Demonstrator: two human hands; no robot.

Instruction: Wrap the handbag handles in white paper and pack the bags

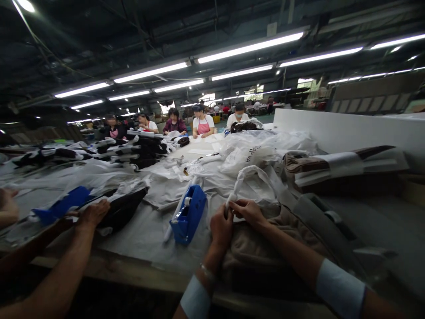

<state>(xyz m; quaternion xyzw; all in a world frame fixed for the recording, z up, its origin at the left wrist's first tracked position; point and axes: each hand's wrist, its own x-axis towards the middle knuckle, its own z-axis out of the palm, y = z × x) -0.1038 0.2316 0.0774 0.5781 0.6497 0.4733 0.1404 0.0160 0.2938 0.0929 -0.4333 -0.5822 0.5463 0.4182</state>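
Note:
A brown fabric bag (245,248) lies in front of me at the table's edge. Its looped handle (250,170) is covered in a thin white wrap and arches up over the bag. My left hand (222,225) is closed around the lower left end of this handle. Pressed against the same spot, my right hand (249,213) pinches the white wrap with thumb and fingers. Just left of my hands stands a blue tape dispenser (190,217). A grey-brown strap or panel (318,217) lies along the right side of the bag.
At my left, a co-worker's hands (91,215) work on a black item (124,206) beside another blue dispenser (64,204). Black wrapped pieces (142,148) are stacked behind. A wrapped brown bag (308,166) lies right, before a white partition (299,124). Several people sit across the table.

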